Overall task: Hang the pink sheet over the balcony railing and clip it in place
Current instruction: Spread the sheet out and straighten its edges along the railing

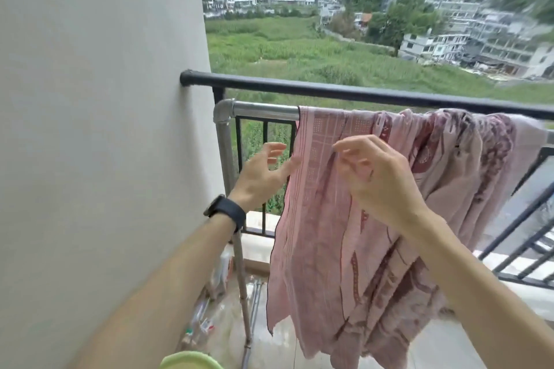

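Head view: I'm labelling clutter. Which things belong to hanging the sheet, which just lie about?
Job: pink patterned cloth sheet; silver metal pipe rail it hangs over; black metal balcony railing; left hand; right hand.
Lying about: clear plastic bottles on the floor; pale green rounded thing at bottom.

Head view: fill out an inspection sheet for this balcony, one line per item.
Surface: tiled balcony floor, looks wet in places.
Job's things: pink sheet draped over the silver pipe rail, just inside the black railing; bunched toward the right; no clip plainly seen.
Clutter: plastic bottles on the floor by the white wall; green object at the bottom edge.
Hands: left hand open, fingers spread at the sheet's left edge; right hand loosely curled in front of the sheet, grip unclear.
Cables: nothing seen.
Surroundings: white wall on the left; green field and buildings beyond.
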A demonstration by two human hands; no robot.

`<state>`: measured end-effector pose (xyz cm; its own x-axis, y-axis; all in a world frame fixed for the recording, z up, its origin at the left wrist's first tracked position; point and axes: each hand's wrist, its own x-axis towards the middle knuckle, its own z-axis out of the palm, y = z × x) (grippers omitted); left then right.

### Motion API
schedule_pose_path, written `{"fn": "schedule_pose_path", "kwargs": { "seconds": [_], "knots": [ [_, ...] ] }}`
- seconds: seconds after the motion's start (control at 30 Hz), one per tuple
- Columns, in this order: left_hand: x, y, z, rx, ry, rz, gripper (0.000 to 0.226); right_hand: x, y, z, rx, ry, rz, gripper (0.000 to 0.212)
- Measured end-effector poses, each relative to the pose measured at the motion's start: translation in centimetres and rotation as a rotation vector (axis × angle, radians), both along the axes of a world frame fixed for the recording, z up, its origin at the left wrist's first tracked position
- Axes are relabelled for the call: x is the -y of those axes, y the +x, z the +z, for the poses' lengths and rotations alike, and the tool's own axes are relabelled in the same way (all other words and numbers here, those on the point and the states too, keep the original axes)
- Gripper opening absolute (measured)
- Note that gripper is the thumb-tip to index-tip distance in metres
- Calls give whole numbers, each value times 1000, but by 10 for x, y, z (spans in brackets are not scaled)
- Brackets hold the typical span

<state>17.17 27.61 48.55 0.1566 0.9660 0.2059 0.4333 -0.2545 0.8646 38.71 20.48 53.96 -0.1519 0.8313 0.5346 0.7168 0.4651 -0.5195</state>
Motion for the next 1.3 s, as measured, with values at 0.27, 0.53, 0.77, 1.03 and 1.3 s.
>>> {"fn": "schedule_pose_path", "kwargs": {
  "seconds": [0.27, 0.53, 0.77, 1.03, 1.3],
  "knots": [
    [-22, 44, 54, 265, -70, 118, 43, -70, 33, 57, 375, 67, -290, 46],
    [-24, -17, 69, 469, -30, 418, 23, -85, -2, 57, 493, 18, -186, 43],
    [-21, -59, 70, 169, 122, 637, 26, -105, -74, 63, 455, -8, -41, 46],
    [-23, -66, 85, 216, 282, 460, 12, -135, -121, 95, 191, -227, -3, 20],
    [-40, -124, 67, 282, 31, 502, 24, -141, -149, 90, 366, -103, 38, 38]
  ]
}}
